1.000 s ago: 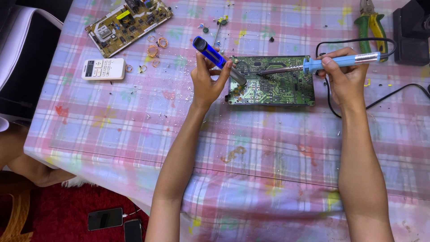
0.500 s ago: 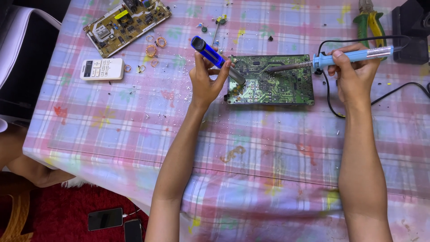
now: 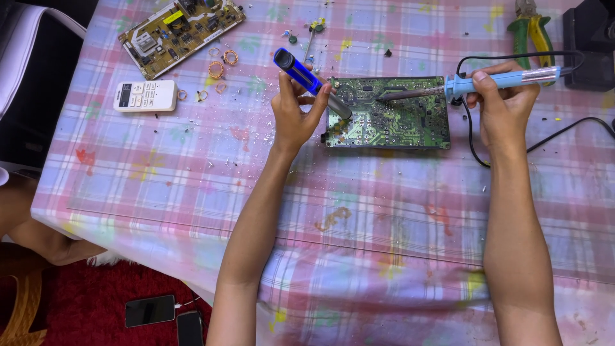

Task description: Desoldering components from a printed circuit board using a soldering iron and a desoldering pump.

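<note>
Near the upper middle of the frame, 1 green circuit board [image 3: 391, 118] lies flat on the pink-and-blue checked tablecloth [image 3: 192, 186], and both hands work over it. The left hand [image 3: 296, 115] grips 1 blue desoldering pump [image 3: 311, 82], fingers wrapped round its barrel, which slants from upper left down to its grey tip at the board's left part. The right hand [image 3: 503, 102] clasps the light-blue handle of 1 soldering iron [image 3: 487, 82], held almost level, its metal shaft reaching left so the tip meets the board's upper middle. 1 black cord [image 3: 471, 138] loops down from the handle past the board's right edge. In the upper left lies a 2nd board, 1 tan circuit board [image 3: 179, 29], with 1 white remote control [image 3: 145, 95] below it and about 5 small copper wire coils [image 3: 216, 69] scattered between them. 1 pair of green-handled pliers [image 3: 532, 29] sits in the upper right, beside 1 black box [image 3: 589, 41] at the frame's edge. At lower left, on the red floor, rest 2 dark phones [image 3: 150, 311].
</note>
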